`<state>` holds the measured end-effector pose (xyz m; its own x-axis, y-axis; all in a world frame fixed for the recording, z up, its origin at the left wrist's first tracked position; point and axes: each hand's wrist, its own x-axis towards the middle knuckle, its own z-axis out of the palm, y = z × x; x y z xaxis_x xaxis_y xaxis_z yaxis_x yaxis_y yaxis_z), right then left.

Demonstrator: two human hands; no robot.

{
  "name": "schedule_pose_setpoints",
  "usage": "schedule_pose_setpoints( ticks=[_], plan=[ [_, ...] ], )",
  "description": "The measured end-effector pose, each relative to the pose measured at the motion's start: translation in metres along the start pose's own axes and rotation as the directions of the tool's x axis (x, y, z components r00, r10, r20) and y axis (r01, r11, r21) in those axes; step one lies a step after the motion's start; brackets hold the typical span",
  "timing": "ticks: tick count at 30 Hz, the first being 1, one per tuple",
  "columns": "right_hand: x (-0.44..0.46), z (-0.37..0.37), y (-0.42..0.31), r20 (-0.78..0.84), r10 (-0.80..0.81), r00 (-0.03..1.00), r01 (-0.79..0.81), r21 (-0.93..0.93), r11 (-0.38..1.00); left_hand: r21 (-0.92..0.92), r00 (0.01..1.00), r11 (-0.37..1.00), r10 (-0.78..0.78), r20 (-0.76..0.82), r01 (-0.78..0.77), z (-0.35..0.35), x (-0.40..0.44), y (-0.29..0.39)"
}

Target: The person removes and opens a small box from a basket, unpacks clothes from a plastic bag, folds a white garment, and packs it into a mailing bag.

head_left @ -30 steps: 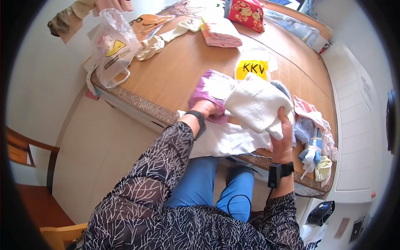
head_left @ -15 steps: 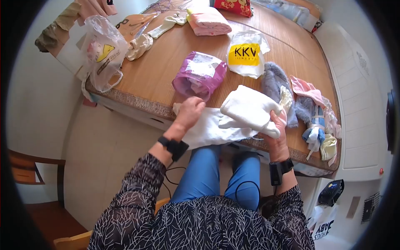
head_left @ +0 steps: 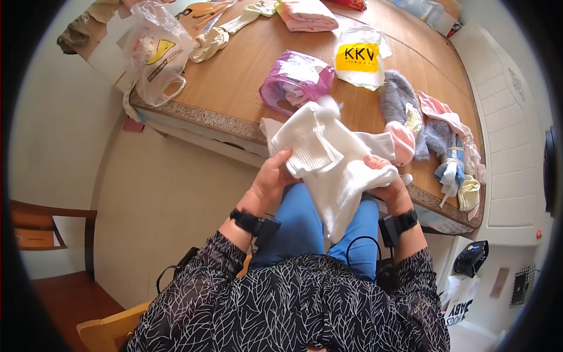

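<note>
Both my hands hold a white knitted garment (head_left: pixel 337 176) above my lap, at the table's front edge. My left hand (head_left: pixel 272 176) grips it near a ribbed part, its fingers partly hidden under the cloth. My right hand (head_left: pixel 390 185) pinches its right side, thumb on top. A lower part of the garment hangs down between my knees. Just beyond it lies an open purple plastic bag (head_left: pixel 299 79) with white things inside. To the right of the cloth are a pink piece (head_left: pixel 400 142) and a grey fuzzy garment (head_left: pixel 400 100).
A white KKV bag (head_left: pixel 360 57) and a folded pink cloth (head_left: pixel 308 14) lie farther back on the wooden table (head_left: pixel 234 88). At the left stands a clear plastic bag (head_left: pixel 157 56). Tied blue cloth (head_left: pixel 453 167) and a pale yellow piece (head_left: pixel 468 193) lie at the right.
My left hand has left the purple bag and taken hold of the white garment. The folded garment has come partly open and hangs lower, over my lap.
</note>
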<state>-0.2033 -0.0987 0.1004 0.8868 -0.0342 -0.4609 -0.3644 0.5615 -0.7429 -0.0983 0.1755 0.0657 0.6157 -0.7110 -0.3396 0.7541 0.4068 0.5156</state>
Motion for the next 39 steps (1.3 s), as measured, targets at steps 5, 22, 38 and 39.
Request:
schedule_pose_setpoints(
  ticks=[5, 22, 38, 39],
  plan=[
    [0.041, -0.068, 0.038, -0.277, -0.198, 0.94, 0.023, -0.529, 0.849, 0.183, 0.972, 0.965, -0.153, -0.18, 0.185, -0.063, 0.039, -0.031],
    [0.079, 0.035, 0.104, -0.17, 0.086, 0.982, -0.073, 0.078, 0.994, 0.938, 0.763, -0.346, 0.596, 0.25, -0.037, -0.033, 0.024, -0.05],
    [0.046, 0.008, 0.116, -0.31, 0.102, 0.945, -0.118, -0.032, 0.993, 0.07, 0.863, 0.926, 0.372, -0.343, -0.371, -0.095, 0.058, 0.049],
    [0.045, 0.002, 0.117, -0.303, 0.13, 0.944, -0.138, -0.007, 0.99, 0.068, 0.863, 0.93, 0.362, -0.352, -0.362, -0.097, 0.062, 0.055]
  ],
)
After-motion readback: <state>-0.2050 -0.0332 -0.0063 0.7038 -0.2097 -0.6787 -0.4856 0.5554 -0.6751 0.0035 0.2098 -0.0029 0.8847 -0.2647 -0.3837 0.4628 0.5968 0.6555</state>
